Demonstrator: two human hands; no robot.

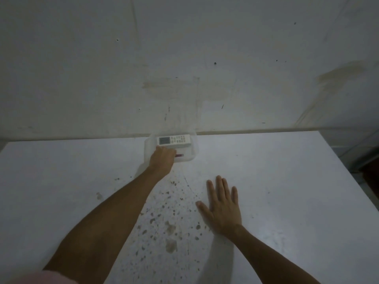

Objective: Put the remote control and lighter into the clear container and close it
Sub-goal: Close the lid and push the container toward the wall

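A clear container (193, 149) sits at the far edge of the white table, against the wall. A white remote control (174, 140) with a small screen lies crosswise in it. A dark red lighter (180, 155) shows just in front of the remote, inside the container. My left hand (163, 157) reaches into the container's left side, with its fingers at the remote's left end and the lighter; the fingertips are hidden. My right hand (222, 203) rests flat on the table, palm down, fingers spread, holding nothing. No lid is visible.
The white table (287, 181) has brown stains and specks across its middle (170, 228). A stained white wall (184, 68) rises right behind the container. The table's right edge drops off toward a dark floor area (369, 167).
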